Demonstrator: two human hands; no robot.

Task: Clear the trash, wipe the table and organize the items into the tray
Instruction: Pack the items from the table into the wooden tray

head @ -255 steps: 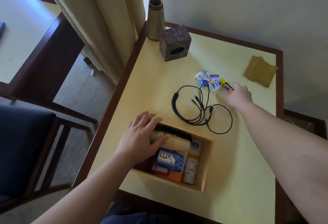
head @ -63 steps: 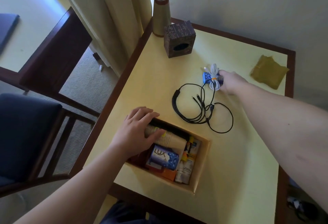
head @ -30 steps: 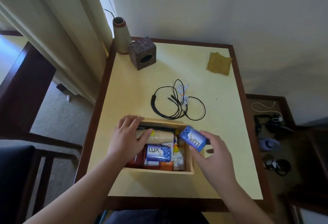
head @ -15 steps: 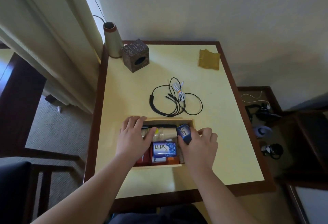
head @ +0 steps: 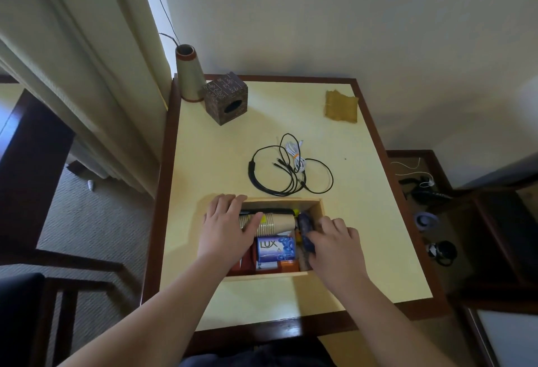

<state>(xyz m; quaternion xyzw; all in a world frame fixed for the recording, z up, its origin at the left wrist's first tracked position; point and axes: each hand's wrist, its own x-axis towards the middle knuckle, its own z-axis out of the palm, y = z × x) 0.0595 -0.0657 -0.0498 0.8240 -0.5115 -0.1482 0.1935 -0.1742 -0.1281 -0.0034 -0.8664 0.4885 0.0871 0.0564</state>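
Note:
A shallow wooden tray (head: 319, 206) sits near the front of the yellow table (head: 364, 221). Inside lie a stack of paper cups (head: 278, 222), a blue Lux soap box (head: 276, 248) and other small packs. My left hand (head: 225, 228) rests flat on the cups and the tray's left end. My right hand (head: 334, 246) presses a second blue soap box (head: 305, 230) edge-up into the tray's right side. Beyond the tray lie a looped black cable (head: 288, 174) and a small white cable (head: 297, 158). An olive cloth (head: 341, 105) lies at the far right corner.
A cone-shaped vase (head: 189, 74) and a dark brown cube box (head: 226, 98) stand at the table's far left corner. Curtains hang at the left, with dark chairs below. A low shelf with cables and small gear (head: 431, 192) sits to the right.
My right hand carried the blue soap box from beside the white cable to the tray and has pushed it down into the right side. My left hand stayed on the cups.

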